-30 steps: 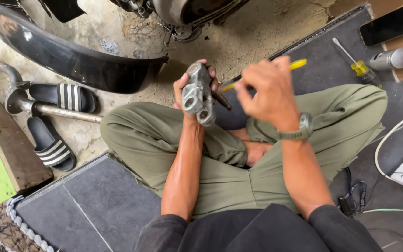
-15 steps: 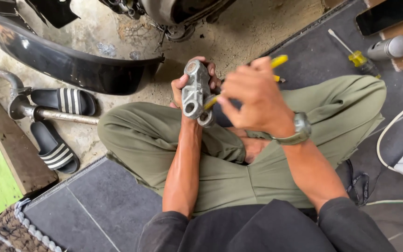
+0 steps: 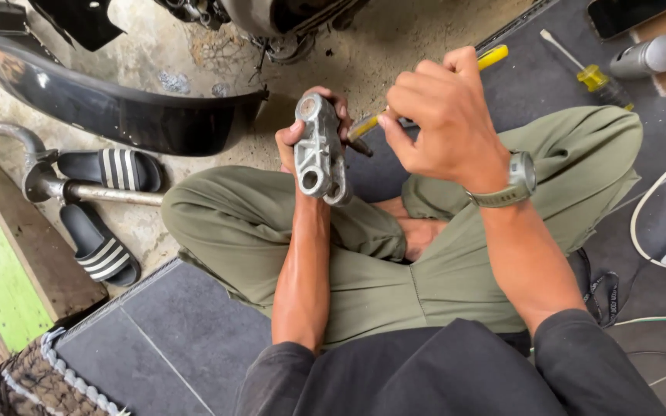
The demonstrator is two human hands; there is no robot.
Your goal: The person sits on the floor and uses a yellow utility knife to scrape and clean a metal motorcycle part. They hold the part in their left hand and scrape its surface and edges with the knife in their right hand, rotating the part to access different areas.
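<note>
A person sits cross-legged on the floor, and the grey metal bracket (image 3: 320,150) is the thing everything else can be placed from. The left hand (image 3: 302,139) is wrapped round its far side, fingers closed on it, holding it upright above the left knee of the olive trousers (image 3: 364,262). Its long axis runs roughly top to bottom as seen from the head camera, with a round boss at the upper end and an open eye at the lower end.

Just right of the bracket, the right hand (image 3: 441,115) is clenched round a yellow-handled screwdriver (image 3: 495,55). The handle end sticks out beyond the knuckles, away from the bracket, while the working end points down and left towards it. The tip sits at the bracket's right edge, about mid-height; whether it is actually seated in something there I cannot tell, since the fingers hide the contact. So the tool's axis crosses the bracket's at a slant, coming in from the upper right, and the right hand is the one doing the approaching while the left only steadies.

Well to the right of the bracket, a second screwdriver (image 3: 591,73) lies on the dark mat (image 3: 194,339), beside a grey cylinder (image 3: 649,55). To the bracket's left curves a black mudguard (image 3: 125,115), with a pair of striped sandals (image 3: 105,208) below it on the concrete.
</note>
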